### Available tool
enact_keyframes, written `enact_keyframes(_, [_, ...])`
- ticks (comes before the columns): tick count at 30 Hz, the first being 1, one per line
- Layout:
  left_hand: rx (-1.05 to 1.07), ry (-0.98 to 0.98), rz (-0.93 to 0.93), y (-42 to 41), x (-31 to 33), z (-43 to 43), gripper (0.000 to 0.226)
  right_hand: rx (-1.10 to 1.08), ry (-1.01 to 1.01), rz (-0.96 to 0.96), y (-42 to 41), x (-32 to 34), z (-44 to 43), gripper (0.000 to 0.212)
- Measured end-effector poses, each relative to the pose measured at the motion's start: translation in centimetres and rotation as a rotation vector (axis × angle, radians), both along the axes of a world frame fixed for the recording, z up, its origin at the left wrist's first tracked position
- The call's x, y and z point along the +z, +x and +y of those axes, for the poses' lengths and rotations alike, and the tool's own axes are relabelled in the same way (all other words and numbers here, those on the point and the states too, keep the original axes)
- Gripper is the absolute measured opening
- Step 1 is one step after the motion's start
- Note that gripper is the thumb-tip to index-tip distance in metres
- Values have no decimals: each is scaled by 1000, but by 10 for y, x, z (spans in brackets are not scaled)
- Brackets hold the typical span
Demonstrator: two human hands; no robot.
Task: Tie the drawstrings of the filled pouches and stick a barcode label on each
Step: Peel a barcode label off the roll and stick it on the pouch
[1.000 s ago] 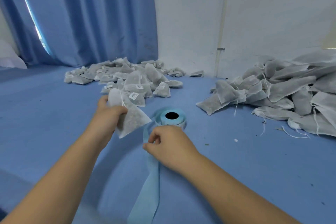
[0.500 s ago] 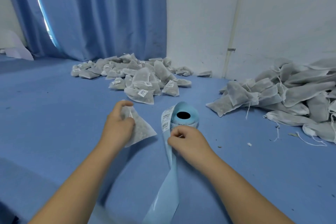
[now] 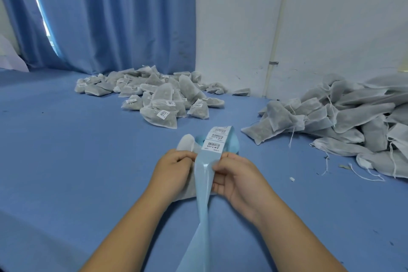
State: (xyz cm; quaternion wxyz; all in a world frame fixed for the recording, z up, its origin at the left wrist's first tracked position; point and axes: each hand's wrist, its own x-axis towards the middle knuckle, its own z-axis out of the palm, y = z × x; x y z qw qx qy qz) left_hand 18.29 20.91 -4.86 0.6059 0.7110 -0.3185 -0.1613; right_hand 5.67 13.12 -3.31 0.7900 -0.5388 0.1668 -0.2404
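- My right hand [image 3: 236, 174] pinches the pale blue backing strip of white barcode labels [image 3: 206, 174], bending it so that, I judge, the lowest label lifts.
- My left hand [image 3: 174, 170] grips the filled white mesh pouch [image 3: 186, 142] right against that strip, close for sticking.

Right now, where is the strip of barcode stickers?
Head view, centre: the label strip, pinched by the right hand, rises beside the left hand holding a pouch, in front of the pile of labelled pouches.
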Motion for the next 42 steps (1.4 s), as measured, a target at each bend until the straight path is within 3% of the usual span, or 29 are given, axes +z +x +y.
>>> enact_keyframes(6, [-109,-107,317,-9,6,7,16,-22,-52,151,3,-4,1,16])
enact_keyframes(11, [-86,-151,300,-9,4,10,23,-47,-108,199,3,-3,2,17])
enact_keyframes(14, [-61,-133,147,-10,2,9,22,-82,-167,270,2,-3,4,15])
enact_keyframes(17, [-30,-110,90,-10,2,10,19,-332,-530,461,1,-7,1,11])
enact_keyframes(20, [-34,-100,24,-9,0,12,20,-619,-866,400,-3,-8,-4,21])
enact_keyframes(23, [-69,-73,-85,-12,-2,11,20,-594,-1161,300,-4,-7,-3,8])
enact_keyframes(25, [-97,-67,-137,-14,-3,12,19,-525,-1255,318,-4,-7,-2,2])
enact_keyframes(28, [-125,-88,-197,-14,-4,13,20,-462,-1283,335,-3,-9,-1,11])
enact_keyframes(37, [-212,-88,-357,-17,-5,16,22,-545,-1291,406,-3,-9,0,14])
enact_keyframes(42, [-196,-87,-497,-16,-6,16,23,-540,-1200,396,-3,-9,-1,12])
